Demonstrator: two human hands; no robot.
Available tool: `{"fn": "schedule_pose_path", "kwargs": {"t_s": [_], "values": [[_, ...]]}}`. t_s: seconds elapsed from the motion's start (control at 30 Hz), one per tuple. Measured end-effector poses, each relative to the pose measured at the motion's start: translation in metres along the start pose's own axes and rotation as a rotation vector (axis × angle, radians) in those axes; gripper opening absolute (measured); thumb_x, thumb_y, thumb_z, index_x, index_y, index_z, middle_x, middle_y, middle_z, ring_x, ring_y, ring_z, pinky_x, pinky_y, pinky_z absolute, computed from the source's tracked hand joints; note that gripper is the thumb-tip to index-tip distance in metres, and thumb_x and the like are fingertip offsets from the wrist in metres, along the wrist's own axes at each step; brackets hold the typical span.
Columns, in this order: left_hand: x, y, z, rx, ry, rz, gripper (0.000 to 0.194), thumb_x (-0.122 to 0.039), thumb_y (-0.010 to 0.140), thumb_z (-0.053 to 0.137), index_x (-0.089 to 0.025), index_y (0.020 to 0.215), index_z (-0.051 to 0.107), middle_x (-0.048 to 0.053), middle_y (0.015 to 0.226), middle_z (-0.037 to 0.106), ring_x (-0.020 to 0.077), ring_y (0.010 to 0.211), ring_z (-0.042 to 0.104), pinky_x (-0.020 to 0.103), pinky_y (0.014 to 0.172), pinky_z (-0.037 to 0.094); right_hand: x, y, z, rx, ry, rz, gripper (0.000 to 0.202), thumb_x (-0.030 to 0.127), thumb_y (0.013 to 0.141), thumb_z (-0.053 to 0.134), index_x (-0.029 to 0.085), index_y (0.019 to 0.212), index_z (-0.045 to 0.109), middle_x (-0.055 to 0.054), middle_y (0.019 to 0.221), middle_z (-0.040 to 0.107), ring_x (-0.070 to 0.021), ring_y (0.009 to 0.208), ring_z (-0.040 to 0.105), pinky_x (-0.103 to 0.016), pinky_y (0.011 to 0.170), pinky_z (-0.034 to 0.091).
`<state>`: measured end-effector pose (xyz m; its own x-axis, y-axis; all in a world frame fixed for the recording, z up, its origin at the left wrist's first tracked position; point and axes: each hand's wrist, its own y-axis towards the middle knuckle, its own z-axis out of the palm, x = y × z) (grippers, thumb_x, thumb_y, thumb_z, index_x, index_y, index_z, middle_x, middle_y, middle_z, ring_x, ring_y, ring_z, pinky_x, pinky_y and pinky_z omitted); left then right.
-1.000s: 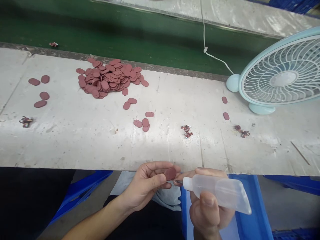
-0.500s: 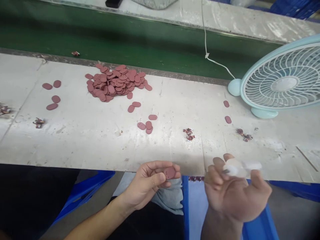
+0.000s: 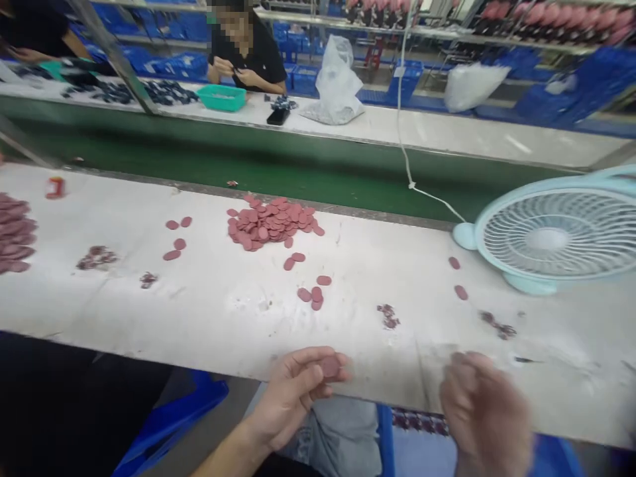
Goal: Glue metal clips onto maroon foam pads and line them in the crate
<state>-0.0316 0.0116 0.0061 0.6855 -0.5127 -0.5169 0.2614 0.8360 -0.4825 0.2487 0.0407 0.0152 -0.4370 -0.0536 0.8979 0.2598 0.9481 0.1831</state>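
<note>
Between the thumb and fingers of my left hand [image 3: 298, 391] is a reddish oval piece [image 3: 330, 366], held over the table's front edge. My right hand [image 3: 484, 404] is smeared by motion to the right of it, and what its fingers hold, if anything, cannot be made out. A heap of similar oval pieces [image 3: 273, 223] lies at the far side of the white table [image 3: 199, 331]. Several loose ovals [image 3: 317, 294] rest nearer. Small dark red bits [image 3: 388, 317] lie in a cluster in front of my hands, with another cluster [image 3: 498, 325] to the right.
A light blue fan [image 3: 546, 238] stands at the right, with a white cord [image 3: 432, 197] running to it. Another oval heap [image 3: 14, 235] is at the far left. Beyond the green strip [image 3: 199, 162], a person [image 3: 248, 56] works beside a green basket [image 3: 222, 97]. A blue-edged tray [image 3: 417, 450] sits below the table edge.
The view has tilted up, showing the far bench and people. My right hand has turned and its fingers have drawn in; the white blurred item at its fingers no longer shows. My left hand still holds the oval.
</note>
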Motion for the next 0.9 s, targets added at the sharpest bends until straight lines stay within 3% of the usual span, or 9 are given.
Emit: {"fn": "schedule_pose_path", "kwargs": {"t_s": [0.1, 0.2, 0.37, 0.47, 0.57, 0.67, 0.77, 0.9], "values": [[-0.002, -0.002, -0.005, -0.062, 0.031, -0.019, 0.025, -0.023, 0.082, 0.08, -0.016, 0.106, 0.079, 0.015, 0.115, 0.078, 0.0219, 0.097, 0.075, 0.021, 0.071, 0.056, 0.006, 0.007, 0.019, 0.066, -0.21, -0.033, 0.035, 0.052, 0.093, 0.057, 0.021, 0.101, 0.071, -0.006, 0.08, 0.07, -0.0212, 0.065, 0.067, -0.033, 0.054, 0.056], [-0.004, -0.005, -0.008, -0.086, 0.063, -0.016, 0.026, -0.025, 0.08, 0.081, -0.018, 0.105, 0.079, 0.014, 0.115, 0.078, 0.0228, 0.097, 0.075, 0.022, 0.071, 0.056, 0.009, 0.026, 0.034, 0.194, -0.359, -0.093, 0.023, 0.04, 0.093, 0.06, 0.022, 0.1, 0.073, -0.008, 0.095, 0.072, -0.0236, 0.086, 0.069, -0.037, 0.073, 0.057], [-0.011, -0.005, -0.01, -0.072, 0.077, 0.035, 0.028, -0.028, 0.076, 0.085, -0.017, 0.102, 0.08, 0.015, 0.113, 0.079, 0.0231, 0.094, 0.075, 0.024, 0.069, 0.054, 0.043, 0.072, 0.078, 0.343, -0.456, -0.24, 0.024, 0.033, 0.095, 0.054, 0.02, 0.106, 0.07, -0.007, 0.096, 0.072, -0.0214, 0.085, 0.067, -0.037, 0.082, 0.052], [-0.024, 0.004, -0.011, -0.009, 0.099, 0.11, 0.031, -0.031, 0.072, 0.087, -0.017, 0.098, 0.08, 0.015, 0.109, 0.08, 0.0235, 0.091, 0.075, 0.024, 0.067, 0.054, 0.075, 0.115, 0.134, 0.429, -0.46, -0.346, 0.02, 0.029, 0.095, 0.054, 0.02, 0.103, 0.07, -0.005, 0.094, 0.073, -0.0195, 0.086, 0.067, -0.034, 0.083, 0.052], [-0.037, 0.016, -0.014, 0.032, 0.07, 0.167, 0.033, -0.032, 0.068, 0.09, -0.016, 0.096, 0.08, 0.015, 0.105, 0.08, 0.0223, 0.087, 0.075, 0.024, 0.065, 0.053, 0.112, 0.167, 0.211, 0.501, -0.476, -0.434, 0.017, 0.031, 0.096, 0.058, 0.018, 0.099, 0.069, -0.004, 0.095, 0.072, -0.0187, 0.09, 0.067, -0.037, 0.086, 0.053], [-0.041, 0.028, -0.023, 0.043, -0.014, 0.141, 0.036, -0.035, 0.066, 0.091, -0.015, 0.094, 0.079, 0.015, 0.1, 0.08, 0.0209, 0.083, 0.075, 0.02, 0.059, 0.05, 0.149, 0.211, 0.291, 0.541, -0.504, -0.487, 0.024, 0.037, 0.097, 0.061, 0.016, 0.106, 0.067, -0.006, 0.108, 0.07, -0.0196, 0.098, 0.067, -0.042, 0.089, 0.056], [-0.037, 0.037, -0.034, 0.061, -0.055, 0.094, 0.04, -0.04, 0.063, 0.092, -0.015, 0.092, 0.079, 0.015, 0.099, 0.08, 0.0223, 0.081, 0.076, 0.02, 0.053, 0.049, 0.179, 0.232, 0.355, 0.576, -0.51, -0.521, 0.027, 0.037, 0.097, 0.062, 0.017, 0.116, 0.065, -0.008, 0.118, 0.067, -0.0212, 0.102, 0.067, -0.043, 0.089, 0.057], [-0.03, 0.041, -0.044, 0.058, -0.085, 0.09, 0.039, -0.041, 0.061, 0.093, -0.019, 0.091, 0.08, 0.013, 0.098, 0.081, 0.0253, 0.083, 0.077, 0.027, 0.061, 0.052, 0.198, 0.229, 0.397, 0.6, -0.475, -0.542, 0.034, 0.035, 0.104, 0.048, 0.01, 0.123, 0.062, -0.008, 0.127, 0.06, -0.0144, 0.103, 0.066, -0.035, 0.098, 0.052]]}}
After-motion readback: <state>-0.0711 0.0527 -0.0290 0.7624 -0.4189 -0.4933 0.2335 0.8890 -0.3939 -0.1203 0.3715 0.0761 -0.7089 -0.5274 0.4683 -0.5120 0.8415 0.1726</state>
